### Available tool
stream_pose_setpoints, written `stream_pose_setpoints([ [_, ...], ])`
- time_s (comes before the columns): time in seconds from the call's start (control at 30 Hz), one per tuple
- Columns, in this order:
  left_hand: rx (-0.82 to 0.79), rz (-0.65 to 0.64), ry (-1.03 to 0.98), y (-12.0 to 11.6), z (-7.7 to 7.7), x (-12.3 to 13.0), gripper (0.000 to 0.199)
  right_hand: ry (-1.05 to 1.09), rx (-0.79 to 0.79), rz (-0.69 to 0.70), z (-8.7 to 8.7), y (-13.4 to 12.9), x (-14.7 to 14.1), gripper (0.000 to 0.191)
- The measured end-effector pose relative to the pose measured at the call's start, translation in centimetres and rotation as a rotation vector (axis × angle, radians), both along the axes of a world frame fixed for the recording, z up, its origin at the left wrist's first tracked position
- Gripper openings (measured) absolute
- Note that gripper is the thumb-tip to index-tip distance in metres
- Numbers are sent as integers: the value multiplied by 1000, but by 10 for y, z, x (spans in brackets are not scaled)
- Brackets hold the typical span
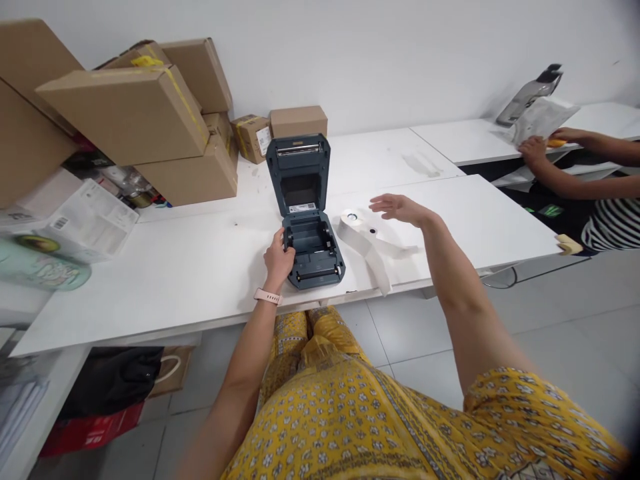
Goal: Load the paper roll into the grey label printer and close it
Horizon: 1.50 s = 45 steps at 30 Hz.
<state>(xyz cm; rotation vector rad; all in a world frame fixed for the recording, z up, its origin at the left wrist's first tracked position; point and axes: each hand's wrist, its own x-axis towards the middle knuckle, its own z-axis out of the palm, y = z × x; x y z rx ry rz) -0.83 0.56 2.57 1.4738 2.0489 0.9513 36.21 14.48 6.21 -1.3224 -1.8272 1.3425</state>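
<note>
A dark blue-grey label printer [316, 261] sits on the white table near its front edge, its lid [301, 165] raised and its roll compartment empty. My left hand [279, 259] grips the printer's left side, with the thumb over the rim. To the right of the printer lies a white label roll [350, 227], its loose strip trailing to the table edge. Close beside it is a second white roll [383, 241] with a dark core hole. My right hand [403, 209] hovers just above and right of these rolls, fingers stretched out, holding nothing.
Cardboard boxes [130, 117] are stacked at the left, with smaller boxes [299, 123] against the wall. A green bottle [55, 265] lies at far left. On the right, another person's hands [535, 150] hold a white packet [543, 120] near a grey bottle [525, 97].
</note>
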Motion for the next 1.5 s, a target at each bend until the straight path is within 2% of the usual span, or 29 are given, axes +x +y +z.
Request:
stream_pose_setpoints([
  [0.1, 9, 10, -8, 0, -2, -1, 68, -96, -78, 19, -13, -12, 8, 43],
  [0.23, 6, 13, -24, 0, -3, -1, 70, -88, -124, 66, -33, -36, -11, 41],
  [0.3, 12, 17, -30, 0, -3, -1, 70, -9, -157, 49, -32, -48, -18, 44],
  [0.4, 10, 15, -30, 1, -3, 0, 69, 165, -102, 93, -6, -63, -21, 57],
  [0.5, 4, 8, -13, 1, -3, 1, 68, 212, 76, 284, 36, -72, -39, 60],
  [0.6, 10, 11, -13, 0, -1, 1, 67, 21, 342, 527, 66, -71, -86, 51],
  [0.67, 10, 8, -26, -1, 0, 2, 67, -217, 499, 614, 69, -64, -127, 43],
  [0.73, 4, 4, -34, -3, 1, 3, 66, -502, 574, 627, 61, -57, -165, 39],
  [0.83, 0, 8, -35, -4, 3, 3, 66, -848, 573, 592, 40, -48, -204, 40],
  [0.97, -9, 12, -30, -5, 5, 4, 67, -999, 535, 580, 22, -43, -224, 43],
  [1.17, -48, 7, 23, -7, 9, 6, 66, -988, 548, 602, 12, -43, -229, 45],
  [1.33, -68, 16, 16, -7, 10, 6, 64, -884, 603, 586, 10, -58, -212, 42],
  [1.43, -59, 10, 4, -7, 9, 6, 64, -651, 654, 480, 2, -82, -188, 34],
  [1.5, -51, 8, 1, -7, 8, 6, 64, -451, 674, 362, -7, -101, -170, 37],
])
